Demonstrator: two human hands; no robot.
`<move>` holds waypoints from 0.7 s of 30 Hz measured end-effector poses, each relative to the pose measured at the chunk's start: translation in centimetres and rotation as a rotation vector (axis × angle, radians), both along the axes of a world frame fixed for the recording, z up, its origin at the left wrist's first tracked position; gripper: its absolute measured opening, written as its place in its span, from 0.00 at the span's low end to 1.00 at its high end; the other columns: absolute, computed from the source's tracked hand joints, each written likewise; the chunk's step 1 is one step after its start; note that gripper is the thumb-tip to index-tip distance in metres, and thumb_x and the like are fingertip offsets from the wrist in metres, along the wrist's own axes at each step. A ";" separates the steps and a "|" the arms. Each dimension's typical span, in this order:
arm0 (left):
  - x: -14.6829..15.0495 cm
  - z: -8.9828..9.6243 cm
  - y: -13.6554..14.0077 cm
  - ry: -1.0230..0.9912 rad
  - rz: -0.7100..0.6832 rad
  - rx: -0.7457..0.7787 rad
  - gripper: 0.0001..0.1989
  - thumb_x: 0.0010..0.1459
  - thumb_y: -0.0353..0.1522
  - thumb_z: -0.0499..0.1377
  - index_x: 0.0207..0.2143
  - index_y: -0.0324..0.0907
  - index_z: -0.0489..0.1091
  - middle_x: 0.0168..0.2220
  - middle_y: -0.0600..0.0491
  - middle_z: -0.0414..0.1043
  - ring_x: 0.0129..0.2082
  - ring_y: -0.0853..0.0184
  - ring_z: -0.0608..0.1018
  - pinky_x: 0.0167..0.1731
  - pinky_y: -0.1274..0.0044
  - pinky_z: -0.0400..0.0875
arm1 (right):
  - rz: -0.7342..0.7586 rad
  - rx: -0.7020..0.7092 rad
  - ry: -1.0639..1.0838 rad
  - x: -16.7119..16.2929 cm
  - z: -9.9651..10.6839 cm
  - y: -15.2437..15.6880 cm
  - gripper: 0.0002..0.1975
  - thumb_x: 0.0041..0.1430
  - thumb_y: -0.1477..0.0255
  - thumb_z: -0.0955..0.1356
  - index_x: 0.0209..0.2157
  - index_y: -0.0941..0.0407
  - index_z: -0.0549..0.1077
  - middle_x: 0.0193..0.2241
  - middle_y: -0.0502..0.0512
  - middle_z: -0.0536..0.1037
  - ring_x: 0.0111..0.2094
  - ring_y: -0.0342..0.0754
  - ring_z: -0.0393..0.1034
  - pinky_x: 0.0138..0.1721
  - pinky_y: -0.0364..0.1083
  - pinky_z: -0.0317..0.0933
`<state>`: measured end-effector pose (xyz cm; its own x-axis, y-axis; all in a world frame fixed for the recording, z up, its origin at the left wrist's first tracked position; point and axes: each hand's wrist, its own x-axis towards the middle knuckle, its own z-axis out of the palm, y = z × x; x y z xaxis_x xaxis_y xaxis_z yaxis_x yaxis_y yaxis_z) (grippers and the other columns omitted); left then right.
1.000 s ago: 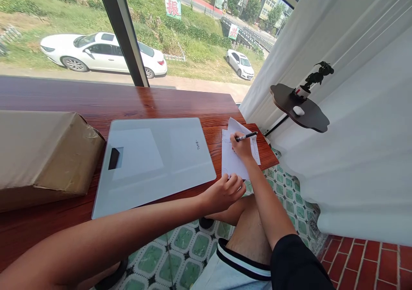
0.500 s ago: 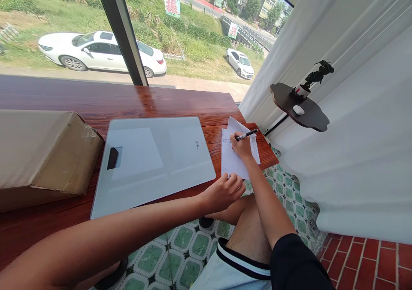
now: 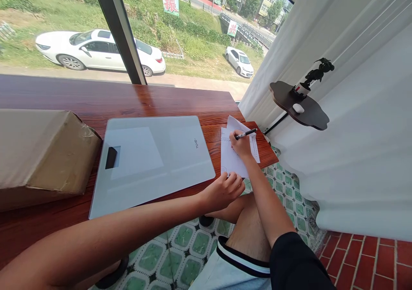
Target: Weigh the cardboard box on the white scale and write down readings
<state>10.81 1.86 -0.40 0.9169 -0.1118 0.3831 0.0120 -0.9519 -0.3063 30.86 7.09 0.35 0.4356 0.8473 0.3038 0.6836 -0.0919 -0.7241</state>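
Table (image 3: 180, 103), right end: writing step looks to be in hand.
Box (image 3: 61, 152) is sitting at left; glossy panel (image 3: 177, 165) is lying right of it, mid-table. Paper sheet (image 3: 229, 161) is lying right of the panel, near the table's right end; a second sheet (image 3: 255, 146) is showing on its far and right sides. Left hand (image 3: 227, 190) is curling at the paper's near edge; can't tell if it's pinching or just touching. Right hand (image 3: 240, 143) is lying over the paper, fingers closing around the pen (image 3: 251, 132), no gap visible; its back end is pointing right, tip unclear. My read: next stroke would be needing steady paper, light pinch.
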 end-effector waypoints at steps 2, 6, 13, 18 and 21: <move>0.0 0.0 0.0 0.007 -0.001 -0.006 0.12 0.65 0.27 0.53 0.49 0.36 0.69 0.44 0.43 0.70 0.41 0.58 0.72 0.34 0.68 0.63 | -0.004 0.002 -0.003 0.0 0.0 0.0 0.20 0.64 0.65 0.62 0.20 0.51 0.55 0.12 0.45 0.65 0.17 0.44 0.61 0.28 0.45 0.58; 0.0 0.1 0.0 0.034 -0.004 -0.021 0.11 0.66 0.28 0.53 0.49 0.36 0.69 0.44 0.43 0.70 0.42 0.58 0.72 0.35 0.68 0.63 | -0.017 -0.003 -0.008 0.0 0.0 0.1 0.19 0.64 0.66 0.62 0.20 0.51 0.55 0.12 0.45 0.65 0.17 0.43 0.61 0.27 0.45 0.57; 0.0 0.1 0.1 0.001 -0.007 -0.012 0.11 0.65 0.28 0.53 0.48 0.35 0.69 0.43 0.44 0.70 0.40 0.58 0.72 0.33 0.68 0.63 | -0.021 -0.006 0.034 -0.1 0.2 -0.1 0.19 0.65 0.63 0.62 0.21 0.51 0.57 0.12 0.45 0.65 0.17 0.43 0.64 0.25 0.44 0.58; -0.1 0.3 0.1 0.035 -0.015 -0.034 0.11 0.65 0.27 0.54 0.49 0.35 0.69 0.44 0.42 0.70 0.42 0.57 0.71 0.34 0.68 0.62 | -0.021 -0.002 0.032 -0.2 0.3 -0.2 0.19 0.65 0.63 0.62 0.21 0.51 0.56 0.12 0.46 0.65 0.16 0.44 0.64 0.25 0.44 0.58; -0.1 0.3 0.1 0.033 -0.014 -0.033 0.10 0.65 0.27 0.54 0.48 0.35 0.69 0.43 0.42 0.70 0.42 0.57 0.72 0.34 0.68 0.62 | -0.021 -0.005 0.027 -0.1 0.3 -0.2 0.19 0.65 0.63 0.62 0.21 0.51 0.56 0.12 0.46 0.65 0.16 0.44 0.63 0.25 0.44 0.58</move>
<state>10.72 1.93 -0.14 0.9277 -0.1120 0.3560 -0.0107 -0.9615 -0.2745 30.74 6.93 0.67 0.4617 0.8392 0.2874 0.6617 -0.1101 -0.7416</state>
